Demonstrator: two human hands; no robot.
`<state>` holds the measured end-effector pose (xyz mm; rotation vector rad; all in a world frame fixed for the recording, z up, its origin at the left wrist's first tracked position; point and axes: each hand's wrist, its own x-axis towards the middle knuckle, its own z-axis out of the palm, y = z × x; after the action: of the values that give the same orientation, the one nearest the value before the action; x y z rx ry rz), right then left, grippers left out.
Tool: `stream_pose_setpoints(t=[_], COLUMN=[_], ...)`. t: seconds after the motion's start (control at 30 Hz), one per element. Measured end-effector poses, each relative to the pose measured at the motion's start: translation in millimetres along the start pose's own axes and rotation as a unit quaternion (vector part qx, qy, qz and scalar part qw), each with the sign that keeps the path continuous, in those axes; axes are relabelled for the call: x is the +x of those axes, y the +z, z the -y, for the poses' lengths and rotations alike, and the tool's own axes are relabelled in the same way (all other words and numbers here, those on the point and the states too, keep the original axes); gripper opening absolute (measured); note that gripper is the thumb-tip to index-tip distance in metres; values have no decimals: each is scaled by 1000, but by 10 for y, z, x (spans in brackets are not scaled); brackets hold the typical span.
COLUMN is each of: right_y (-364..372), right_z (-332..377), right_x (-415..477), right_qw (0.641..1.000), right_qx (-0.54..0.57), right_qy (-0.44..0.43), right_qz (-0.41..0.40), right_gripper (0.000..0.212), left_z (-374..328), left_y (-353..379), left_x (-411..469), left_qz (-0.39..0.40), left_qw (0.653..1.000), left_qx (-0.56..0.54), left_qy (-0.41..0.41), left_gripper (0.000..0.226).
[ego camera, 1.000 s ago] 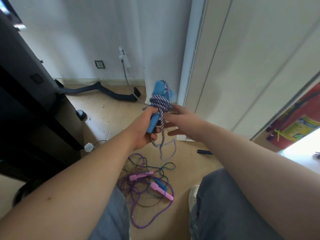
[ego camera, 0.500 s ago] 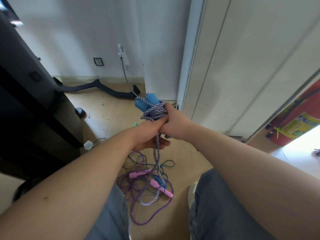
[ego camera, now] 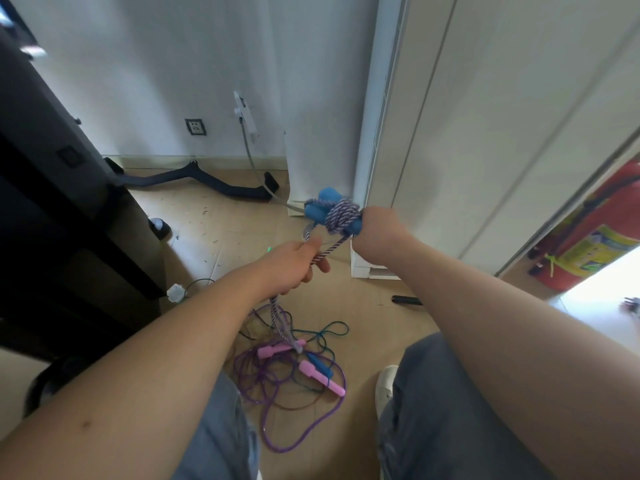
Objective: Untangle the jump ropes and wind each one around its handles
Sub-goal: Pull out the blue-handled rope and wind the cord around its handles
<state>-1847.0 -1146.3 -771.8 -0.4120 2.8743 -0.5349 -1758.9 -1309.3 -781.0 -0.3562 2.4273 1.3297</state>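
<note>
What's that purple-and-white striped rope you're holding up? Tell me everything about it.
It is a braided purple-and-white jump rope, fabric by the look, mostly wound around its two blue foam handles. The right hand grips the handles; the left hand pinches the loose strand, which hangs down toward the floor.

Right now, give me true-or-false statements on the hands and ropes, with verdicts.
1. The left hand grips the striped rope. True.
2. The right hand holds the blue handles. True.
3. The pink handles lie on the floor. True.
4. The striped rope is fully wound. False: a length hangs to the floor.
5. The pink handles are wound with rope. False: the purple rope lies loose around them.
</note>
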Motion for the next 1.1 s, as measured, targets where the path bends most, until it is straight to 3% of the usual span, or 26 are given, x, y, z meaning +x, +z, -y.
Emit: stream_pose_setpoints(t=[0.07,0.13,0.23,0.3,0.37,0.43,0.47,0.6,0.67,0.87,0.97,1.1], right_y=[-61,-150,-248,-255,-245,-230,-218,-164,-165,-215,-217,-239], right_z=[-13,-61,-137,-143,-110,-44,-5,158,186,154,198,275], right_x=[21,-5,-119,-207,-254,-295,-319,-418,-440,-501,-502,-482], right_qw=[997,988,989,989,986,983,982,974,971,946,943,965], right_qx=[65,143,149,127,130,126,119,109,140,243,248,177], right_qy=[24,37,-24,-69,-97,-121,-134,-166,-152,-118,-119,-143], right_qz=[-25,-38,2,24,33,51,64,108,123,179,188,131], right_gripper=[11,14,16,15,13,12,11,6,8,12,14,14], left_z=[34,132,277,332,340,247,181,20,4,-76,-83,-41], left_y=[17,15,-3,-42,-64,-50,-32,24,28,41,60,61], left_x=[-16,-29,1,35,41,-1,-33,-119,-140,-218,-196,-99], left_qz=[19,47,67,46,28,11,3,-34,-29,18,-17,-101], left_qw=[998,993,985,987,990,997,999,990,984,984,991,982], left_qx=[-38,-9,48,105,122,72,36,-55,-93,-80,-45,129], left_qy=[-45,-107,-152,-117,-73,-17,17,125,147,158,121,91], left_gripper=[65,67,52,35,59,89,91,46,41,21,15,22])
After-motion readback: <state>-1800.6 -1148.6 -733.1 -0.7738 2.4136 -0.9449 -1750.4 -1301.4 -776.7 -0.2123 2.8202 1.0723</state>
